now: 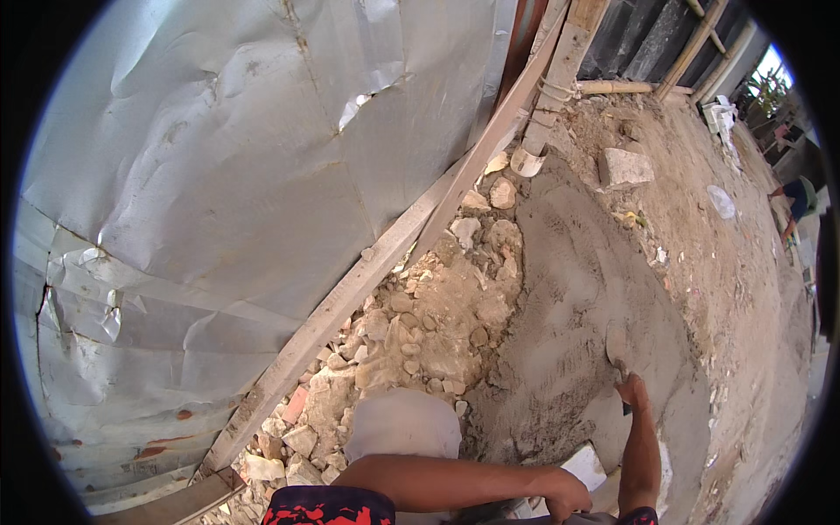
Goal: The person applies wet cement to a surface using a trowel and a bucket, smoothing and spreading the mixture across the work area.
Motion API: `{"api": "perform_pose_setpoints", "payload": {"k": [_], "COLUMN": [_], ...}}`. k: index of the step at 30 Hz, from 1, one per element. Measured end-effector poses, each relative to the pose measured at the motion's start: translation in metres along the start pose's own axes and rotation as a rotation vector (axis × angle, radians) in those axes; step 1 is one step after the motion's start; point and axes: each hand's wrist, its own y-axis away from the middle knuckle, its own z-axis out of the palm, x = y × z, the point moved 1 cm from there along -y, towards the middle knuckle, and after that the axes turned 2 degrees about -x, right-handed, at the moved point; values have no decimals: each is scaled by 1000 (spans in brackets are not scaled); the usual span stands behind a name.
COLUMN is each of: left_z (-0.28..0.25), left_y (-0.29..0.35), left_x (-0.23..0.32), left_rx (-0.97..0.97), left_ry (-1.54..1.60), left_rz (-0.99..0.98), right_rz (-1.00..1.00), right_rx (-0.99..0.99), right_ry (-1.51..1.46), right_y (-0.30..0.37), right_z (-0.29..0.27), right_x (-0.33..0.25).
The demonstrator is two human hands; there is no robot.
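Note:
My right hand is closed around the handle of a trowel. The trowel's blade lies against the wet grey mortar, which is spread over the ground in a long, unevenly smoothed patch. Across the lower edge reaches my left forearm, and my left hand has its fingers curled in. What those fingers hold, if anything, is hidden. Close by my left hand is a flat white piece, partly covered. A pale rounded form shows just beyond my left forearm; its kind is unclear.
Dented sheet metal rises on the left, with a wooden beam along its foot. Rubble lies between beam and mortar. A post and a stone block stand beyond. Another person is at far right.

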Motion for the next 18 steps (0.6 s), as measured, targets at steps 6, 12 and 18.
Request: {"api": "perform_pose_setpoints", "payload": {"k": [6,12,18], "left_z": [25,-12,6], "left_y": [-92,-31,-23], "left_x": [-101,-27,-47], "left_rx": [-165,-69,167], "left_ry": [-75,159,452], "left_rz": [-126,-37,66], "right_rz": [-51,84,11], "right_rx": [-88,-218,-187], "right_ry": [145,124,-105], "right_y": [-21,-19,15], "right_z": [-19,-118,-164], "right_x": [-17,-21,-120]}}
